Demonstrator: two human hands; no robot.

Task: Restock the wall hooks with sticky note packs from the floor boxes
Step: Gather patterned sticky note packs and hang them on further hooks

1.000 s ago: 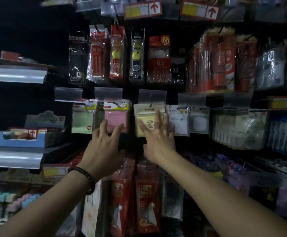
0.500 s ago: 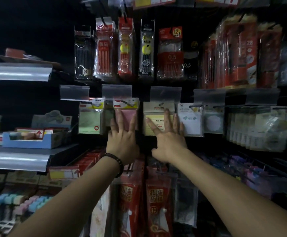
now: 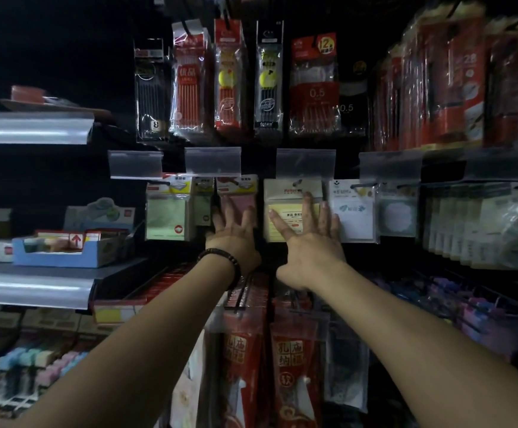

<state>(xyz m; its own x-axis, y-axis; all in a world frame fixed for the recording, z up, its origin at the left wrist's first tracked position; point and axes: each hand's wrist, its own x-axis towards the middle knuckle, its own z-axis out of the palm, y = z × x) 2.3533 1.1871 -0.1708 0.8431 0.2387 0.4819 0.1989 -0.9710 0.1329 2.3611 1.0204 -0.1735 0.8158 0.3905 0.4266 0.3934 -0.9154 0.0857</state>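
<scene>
Pink sticky note pack point(image 3: 239, 195) under left hand point(image 3: 233, 240), yellow sticky note pack point(image 3: 287, 211) under right hand point(image 3: 311, 247), fingers straight, pressing; lopsided pressure might unhook them, hooks point(image 3: 363, 185) barely visible.

The wall hooks point(image 3: 158, 182) carry sticky note packs point(image 3: 167, 217); the left shelf point(image 3: 32, 285) holds, seemingly, a blue box point(image 3: 53, 254).

Dim store light underexposing scene; far upper left sinking into black; shelf strips point(image 3: 32, 131) at left throwing glare; wide-angle edges bending, softening.
</scene>
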